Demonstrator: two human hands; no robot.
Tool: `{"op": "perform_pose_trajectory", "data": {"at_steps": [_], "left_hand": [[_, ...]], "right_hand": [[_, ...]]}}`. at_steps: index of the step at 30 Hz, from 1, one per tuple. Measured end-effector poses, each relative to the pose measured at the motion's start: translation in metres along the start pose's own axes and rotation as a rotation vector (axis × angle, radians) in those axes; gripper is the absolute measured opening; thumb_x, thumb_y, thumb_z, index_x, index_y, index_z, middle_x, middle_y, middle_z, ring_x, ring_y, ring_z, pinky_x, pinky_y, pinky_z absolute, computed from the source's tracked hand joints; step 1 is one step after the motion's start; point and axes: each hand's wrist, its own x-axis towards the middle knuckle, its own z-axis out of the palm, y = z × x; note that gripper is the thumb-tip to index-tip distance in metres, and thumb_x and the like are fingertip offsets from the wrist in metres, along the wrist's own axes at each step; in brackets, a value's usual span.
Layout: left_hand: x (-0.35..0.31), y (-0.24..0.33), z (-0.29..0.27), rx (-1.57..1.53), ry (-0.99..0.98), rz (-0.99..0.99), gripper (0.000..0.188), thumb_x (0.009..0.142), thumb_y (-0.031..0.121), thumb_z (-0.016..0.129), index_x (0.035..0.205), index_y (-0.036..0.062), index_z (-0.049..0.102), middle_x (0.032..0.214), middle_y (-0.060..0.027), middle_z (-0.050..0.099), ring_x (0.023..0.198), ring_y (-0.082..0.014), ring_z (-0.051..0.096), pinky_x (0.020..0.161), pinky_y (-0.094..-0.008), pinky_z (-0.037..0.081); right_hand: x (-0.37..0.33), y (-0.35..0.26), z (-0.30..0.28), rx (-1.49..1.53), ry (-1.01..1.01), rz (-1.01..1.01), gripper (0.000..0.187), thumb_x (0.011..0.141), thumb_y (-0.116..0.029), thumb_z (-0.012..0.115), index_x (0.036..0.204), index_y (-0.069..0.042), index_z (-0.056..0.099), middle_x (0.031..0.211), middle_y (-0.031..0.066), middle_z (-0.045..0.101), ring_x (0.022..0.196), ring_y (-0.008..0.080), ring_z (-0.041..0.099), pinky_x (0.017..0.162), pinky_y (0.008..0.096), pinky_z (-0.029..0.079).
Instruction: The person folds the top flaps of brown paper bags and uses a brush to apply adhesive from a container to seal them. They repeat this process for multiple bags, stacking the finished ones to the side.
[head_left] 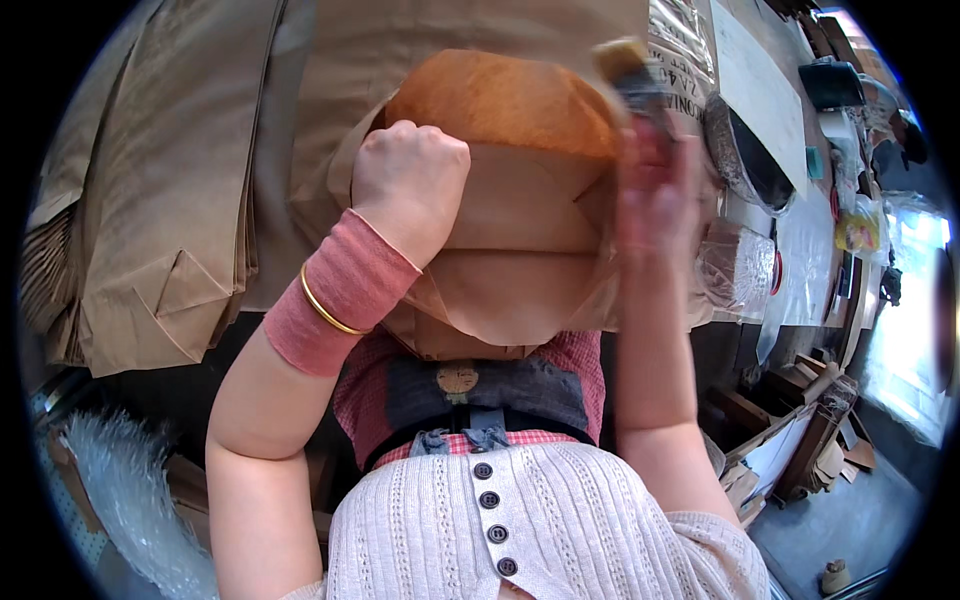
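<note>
A workshop, by the look of it, probably for paper bags: stacked brown kraft paper bags (185, 160) fill ten o'clock, a blurred brush-like tool (630, 72) shows at one, shredded-looking clear plastic (140, 510) at eight, cardboard scraps (828, 465) at four.

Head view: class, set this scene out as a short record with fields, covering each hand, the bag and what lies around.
Left hand: closed in a fist at the left edge of the paper bag; its fingertips are hidden
Right hand: motion-blurred, holding what looks like a brush
Bag: brown, opened out, orange-brown at its far side
Left wrist: pink wristband
To the left: folded paper bags
To the right: clear plastic wrapping
</note>
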Motion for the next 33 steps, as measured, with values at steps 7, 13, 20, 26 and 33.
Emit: {"op": "perform_pose_trajectory", "data": {"at_steps": [7, 13, 20, 26, 33], "left_hand": [[-0.034, -0.025, -0.013, -0.761, 0.452, 0.353, 0.027, 0.094, 0.021, 0.053, 0.114, 0.0050, 0.057, 0.116, -0.0116, 0.059, 0.109, -0.0242, 0.057, 0.092, -0.0342, 0.044], [-0.054, -0.035, 0.065, -0.213, 0.297, -0.119, 0.062, 0.096, 0.035, 0.049, 0.148, 0.0080, 0.032, 0.152, -0.0112, 0.034, 0.138, -0.0258, 0.035, 0.115, -0.0438, 0.020], [-0.086, 0.002, 0.063, -0.314, 0.200, -0.146, 0.065, 0.093, 0.037, 0.049, 0.148, 0.0066, 0.031, 0.154, -0.0108, 0.030, 0.142, -0.0291, 0.026, 0.117, -0.0456, 0.015], [-0.064, -0.052, 0.058, -0.397, 0.120, 0.251, 0.064, 0.093, 0.034, 0.049, 0.147, 0.0049, 0.032, 0.154, -0.0141, 0.028, 0.143, -0.0288, 0.025, 0.118, -0.0444, 0.015], [-0.059, -0.045, 0.067, -0.182, 0.218, 0.187, 0.065, 0.093, 0.039, 0.047, 0.145, 0.0030, 0.033, 0.151, -0.0196, 0.031, 0.141, -0.0329, 0.027, 0.117, -0.0445, 0.016]], "right_hand": [[-0.014, 0.048, -0.012, 0.658, -0.448, 0.482, 0.043, 0.102, -0.034, 0.039, 0.121, -0.001, 0.057, 0.102, 0.0138, 0.069, 0.105, 0.0268, 0.063, 0.111, 0.0464, 0.034], [-0.013, 0.057, -0.010, 0.643, -0.595, 0.533, 0.046, 0.103, -0.036, 0.034, 0.127, -0.002, 0.052, 0.108, 0.0160, 0.068, 0.108, 0.0273, 0.062, 0.111, 0.0471, 0.034], [-0.019, 0.053, -0.007, 0.390, -0.462, 0.516, 0.037, 0.102, -0.028, 0.044, 0.128, -0.003, 0.051, 0.108, 0.0095, 0.066, 0.099, 0.0193, 0.063, 0.098, 0.0414, 0.047], [-0.053, 0.028, -0.014, 0.028, -0.550, 0.616, 0.027, 0.097, -0.021, 0.055, 0.119, -0.004, 0.059, 0.114, 0.0074, 0.063, 0.098, 0.0153, 0.060, 0.082, 0.0318, 0.049], [-0.097, -0.082, -0.032, -0.991, -1.118, -0.330, 0.026, 0.082, -0.012, 0.070, 0.105, -0.001, 0.066, 0.088, 0.0096, 0.066, 0.074, 0.0218, 0.063, 0.066, 0.0312, 0.053]]}}
